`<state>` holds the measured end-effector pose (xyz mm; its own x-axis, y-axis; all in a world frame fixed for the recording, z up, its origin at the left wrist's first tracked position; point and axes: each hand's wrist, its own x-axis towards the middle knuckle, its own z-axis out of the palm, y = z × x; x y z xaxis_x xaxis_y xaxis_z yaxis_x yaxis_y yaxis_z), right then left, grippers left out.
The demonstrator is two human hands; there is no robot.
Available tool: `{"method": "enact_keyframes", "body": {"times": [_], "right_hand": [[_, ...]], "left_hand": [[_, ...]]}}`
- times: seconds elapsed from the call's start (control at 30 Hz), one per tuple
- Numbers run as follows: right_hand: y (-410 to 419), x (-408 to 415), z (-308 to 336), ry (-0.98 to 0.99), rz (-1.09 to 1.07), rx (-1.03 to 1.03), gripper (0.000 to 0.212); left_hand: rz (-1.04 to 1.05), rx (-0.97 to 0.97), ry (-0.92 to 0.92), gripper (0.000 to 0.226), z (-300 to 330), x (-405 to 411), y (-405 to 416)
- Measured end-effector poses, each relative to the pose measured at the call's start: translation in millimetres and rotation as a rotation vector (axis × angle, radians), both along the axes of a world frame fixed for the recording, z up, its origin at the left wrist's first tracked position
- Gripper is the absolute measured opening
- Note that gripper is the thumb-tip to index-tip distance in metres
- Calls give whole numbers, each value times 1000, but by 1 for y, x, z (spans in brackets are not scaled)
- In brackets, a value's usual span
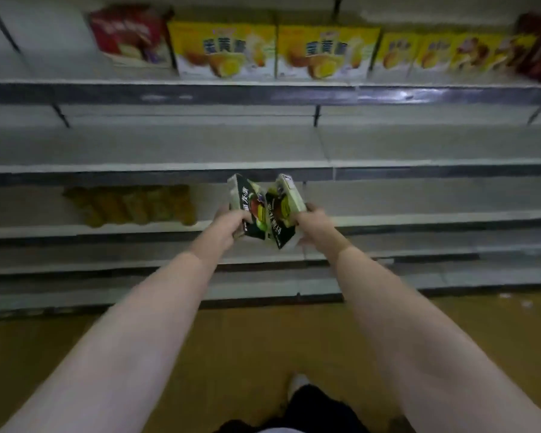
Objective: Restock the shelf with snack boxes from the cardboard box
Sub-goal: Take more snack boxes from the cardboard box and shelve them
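Note:
Both my arms reach out toward the white shelf unit. My left hand (224,225) grips a dark snack box (247,207) with fruit pictures and a pale side. My right hand (314,225) grips a second, matching dark snack box (283,210). The two boxes lean apart at their tops and touch near the bottom, held in the air in front of the middle shelf board (419,165). The cardboard box is out of view.
The top shelf (75,89) carries yellow snack boxes (224,50), a red box (128,34) at left and more packs at right. Brownish packs (132,204) sit on a lower shelf at left. Yellow floor (247,339) lies below; my shoe (297,382) shows near the bottom.

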<state>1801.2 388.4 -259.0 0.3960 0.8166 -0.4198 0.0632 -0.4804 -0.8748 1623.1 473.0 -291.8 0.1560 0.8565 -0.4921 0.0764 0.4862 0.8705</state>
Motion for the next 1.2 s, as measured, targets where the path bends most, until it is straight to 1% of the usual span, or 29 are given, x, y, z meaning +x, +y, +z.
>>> {"method": "enact_keyframes", "body": {"times": [0.03, 0.13, 0.17, 0.23, 0.27, 0.33, 0.4, 0.43, 0.5, 0.53, 0.6, 0.63, 0.7, 0.8, 0.9, 1.0, 1.1, 1.2], "right_hand": [[12, -18, 4, 14, 34, 19, 39], [46, -63, 20, 12, 116, 70, 35], [58, -76, 25, 21, 137, 85, 40], [81, -99, 37, 66, 160, 119, 45], [93, -110, 43, 80, 164, 137, 42], [117, -131, 57, 75, 182, 165, 36], [140, -150, 74, 53, 217, 190, 35], [150, -159, 83, 31, 240, 208, 29], [168, -175, 96, -24, 270, 247, 11], [177, -183, 98, -62, 286, 278, 12], [193, -194, 101, -148, 347, 351, 3], [204, -197, 101, -172, 388, 373, 10], [223, -202, 105, -186, 493, 371, 7], [248, -213, 120, -251, 611, 293, 21], [267, -231, 131, -308, 717, 264, 28], [272, -251, 135, -278, 771, 285, 37], [276, -265, 132, -282, 757, 320, 22], [274, -280, 134, -287, 751, 323, 14]], "left_hand": [[24, 22, 2, 50, 14, -19, -2], [140, 80, 1, 80, 34, -76, 11], [181, 96, -9, 77, 42, -92, 15], [245, 137, -66, 60, 56, -121, 27], [267, 158, -95, 55, 64, -133, 35], [312, 183, -69, 55, 84, -157, 51], [355, 220, -12, 68, 100, -184, 73], [361, 248, 10, 68, 110, -194, 81], [358, 323, 55, 49, 129, -212, 97], [351, 360, 101, 40, 141, -219, 100], [289, 415, 206, 35, 161, -239, 108], [264, 419, 256, 32, 171, -251, 111], [244, 400, 321, 23, 183, -276, 121], [256, 386, 427, 10, 199, -301, 132], [256, 358, 460, 12, 206, -320, 139], [287, 345, 459, 15, 203, -340, 141], [285, 327, 400, 27, 198, -352, 142], [319, 366, 421, 16, 192, -354, 139]]}}
